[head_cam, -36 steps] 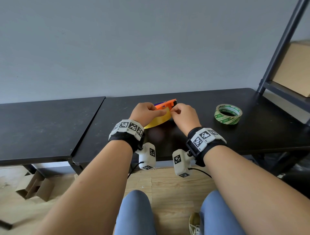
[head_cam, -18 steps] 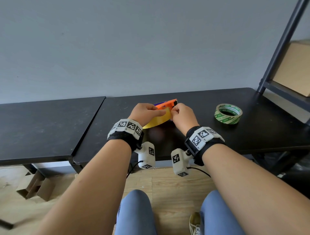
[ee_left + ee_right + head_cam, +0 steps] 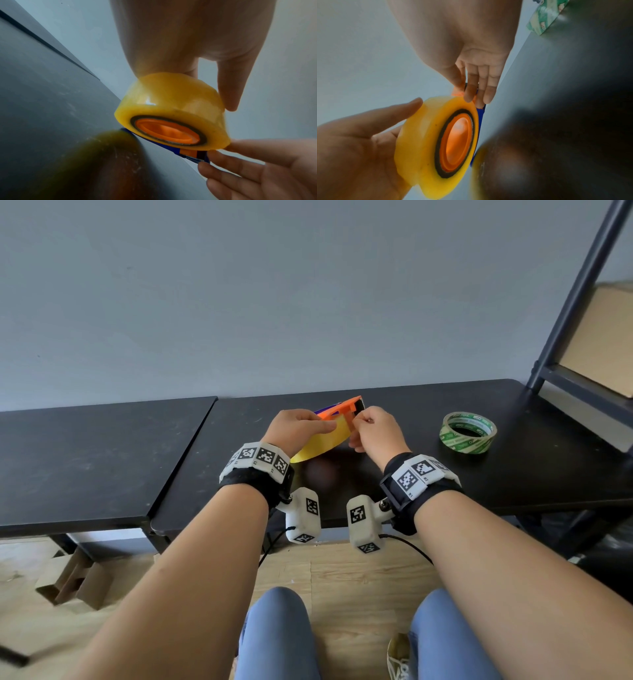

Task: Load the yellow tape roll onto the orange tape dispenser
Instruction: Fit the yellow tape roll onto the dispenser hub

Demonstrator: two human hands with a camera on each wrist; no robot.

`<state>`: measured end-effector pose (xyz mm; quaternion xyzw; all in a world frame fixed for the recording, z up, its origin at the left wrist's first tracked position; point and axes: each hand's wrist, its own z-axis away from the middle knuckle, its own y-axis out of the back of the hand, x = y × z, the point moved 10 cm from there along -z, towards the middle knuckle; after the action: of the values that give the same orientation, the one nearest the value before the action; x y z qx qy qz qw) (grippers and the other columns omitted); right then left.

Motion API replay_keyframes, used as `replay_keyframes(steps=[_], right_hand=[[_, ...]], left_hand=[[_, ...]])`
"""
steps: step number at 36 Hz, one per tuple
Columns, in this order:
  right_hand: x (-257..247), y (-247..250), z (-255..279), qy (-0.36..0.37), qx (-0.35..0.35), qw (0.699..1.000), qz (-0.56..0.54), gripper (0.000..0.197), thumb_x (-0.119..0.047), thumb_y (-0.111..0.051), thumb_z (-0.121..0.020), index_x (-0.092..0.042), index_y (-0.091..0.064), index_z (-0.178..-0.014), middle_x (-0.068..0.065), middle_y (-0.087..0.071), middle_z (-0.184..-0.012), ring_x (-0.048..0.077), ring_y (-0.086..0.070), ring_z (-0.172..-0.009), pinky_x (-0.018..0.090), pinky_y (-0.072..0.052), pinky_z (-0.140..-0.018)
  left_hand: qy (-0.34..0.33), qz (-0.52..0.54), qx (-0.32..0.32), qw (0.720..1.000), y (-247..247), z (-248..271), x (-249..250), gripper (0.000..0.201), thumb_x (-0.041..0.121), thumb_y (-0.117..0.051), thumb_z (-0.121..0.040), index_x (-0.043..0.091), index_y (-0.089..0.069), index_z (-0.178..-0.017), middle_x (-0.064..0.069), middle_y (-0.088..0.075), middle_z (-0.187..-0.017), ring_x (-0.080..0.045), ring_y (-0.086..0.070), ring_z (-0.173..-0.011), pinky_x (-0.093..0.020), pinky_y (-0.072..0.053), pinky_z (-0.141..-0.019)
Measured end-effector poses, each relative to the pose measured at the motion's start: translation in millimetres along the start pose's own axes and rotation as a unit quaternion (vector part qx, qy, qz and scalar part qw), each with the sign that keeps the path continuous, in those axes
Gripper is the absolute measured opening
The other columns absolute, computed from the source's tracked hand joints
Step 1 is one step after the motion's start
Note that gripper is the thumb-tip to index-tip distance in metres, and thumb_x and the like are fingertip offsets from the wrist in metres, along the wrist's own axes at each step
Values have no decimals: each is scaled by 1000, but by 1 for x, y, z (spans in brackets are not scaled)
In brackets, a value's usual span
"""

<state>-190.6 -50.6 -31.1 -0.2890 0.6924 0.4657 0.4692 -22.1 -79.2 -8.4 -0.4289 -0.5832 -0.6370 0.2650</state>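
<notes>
The yellow tape roll [image 3: 320, 441] is held tilted just above the black table [image 3: 513, 474]. It sits around the round hub of the orange tape dispenser [image 3: 342, 409], whose orange hub [image 3: 167, 133] fills the roll's core. My left hand [image 3: 327, 428] grips the yellow tape roll [image 3: 169, 102] by its outer band, thumb on one side, fingers behind. My right hand [image 3: 359, 419] pinches the dispenser's front end by the cutter. In the right wrist view, its fingertips [image 3: 471, 94] close on the orange part beside the yellow tape roll [image 3: 426, 142]. A blue part of the dispenser shows behind the roll.
A green-printed tape roll [image 3: 468, 433] lies flat on the table to the right. A dark metal shelf frame [image 3: 575, 302] with a cardboard box stands at the far right. A second black table [image 3: 85, 457] adjoins on the left, and a grey wall is behind.
Both hands, with the roll and dispenser, have shifted slightly up and away from me. The holds look the same.
</notes>
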Motion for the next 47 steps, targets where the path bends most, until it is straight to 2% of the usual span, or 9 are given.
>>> replay_keyframes(steps=[8, 14, 18, 25, 28, 31, 34, 42, 47], right_hand=[[10, -12, 6, -81, -67, 985, -135, 32, -41, -68, -85, -13, -55, -84, 17, -73, -92, 30, -72, -83, 42, -61, -80], [15, -14, 5, -116, -72, 977, -164, 24, -29, -73, -83, -10, -59, -86, 20, -72, -100, 29, -71, -78, 38, -61, -74], [19, -14, 3, -136, -66, 971, -186, 25, -18, -71, -82, -4, -60, -100, 22, -69, -107, 31, -71, -82, 36, -60, -66], [30, -8, 5, -164, -46, 966, -194, 9, -10, -65, -81, -4, -63, -87, 15, -67, -84, 28, -69, -73, 34, -61, -60], [33, -6, 5, -170, -33, 963, -205, 18, -8, -67, -77, 1, -64, -92, 14, -65, -80, 30, -69, -72, 37, -61, -62], [34, -4, 5, -174, -24, 961, -212, 31, -9, -69, -73, 2, -63, -102, 16, -66, -85, 32, -70, -76, 37, -60, -60], [33, 0, 6, -174, -16, 961, -215, 27, -9, -70, -72, -1, -64, -97, 15, -67, -87, 33, -70, -83, 38, -60, -60], [31, 7, 9, -174, -3, 960, -218, 44, -16, -75, -61, 1, -66, -101, 17, -69, -94, 33, -71, -85, 38, -61, -60], [35, 12, 10, -172, 2, 960, -221, 31, -12, -75, -68, 4, -68, -94, 17, -68, -83, 32, -69, -75, 37, -59, -59]], left_hand=[[-4, -1, 1, 1000, -2, 1, 0, 29, 38, -72, -84, 13, -75, -96, 5, -61, -84, -4, -50, -76, -22, -38, -64], [22, -18, -19, 999, -5, 3, 2, 13, 30, -63, -90, 19, -70, -87, 7, -58, -81, -13, -51, -84, -22, -36, -63], [20, -84, -32, 996, -9, 3, 8, 26, 14, -57, -92, 18, -71, -114, 3, -56, -103, -14, -49, -97, -23, -39, -73], [-65, -165, -19, 984, -13, 8, 20, 22, 22, -58, -94, 18, -76, -107, -3, -73, -104, -21, -63, -95, -31, -48, -81], [-85, -185, 14, 979, -11, 8, 26, 24, 17, -56, -93, 14, -77, -103, -9, -73, -102, -27, -65, -96, -35, -51, -83], [-98, -172, 40, 979, -8, 8, 29, 25, 13, -54, -93, 11, -76, -105, -9, -72, -100, -27, -64, -94, -37, -52, -85], [-96, -149, 52, 983, -5, 8, 29, 24, 11, -54, -94, 8, -75, -105, -2, -63, -89, -23, -57, -88, -39, -50, -89], [-110, -135, 73, 982, -8, 11, 33, 25, 11, -54, -93, 11, -76, -105, -13, -73, -99, -27, -62, -88, -33, -48, -77], [-78, -18, 99, 992, 12, 4, 27, 28, 10, -56, -93, 14, -73, -116, -3, -70, -96, -15, -59, -87, -22, -45, -74]])
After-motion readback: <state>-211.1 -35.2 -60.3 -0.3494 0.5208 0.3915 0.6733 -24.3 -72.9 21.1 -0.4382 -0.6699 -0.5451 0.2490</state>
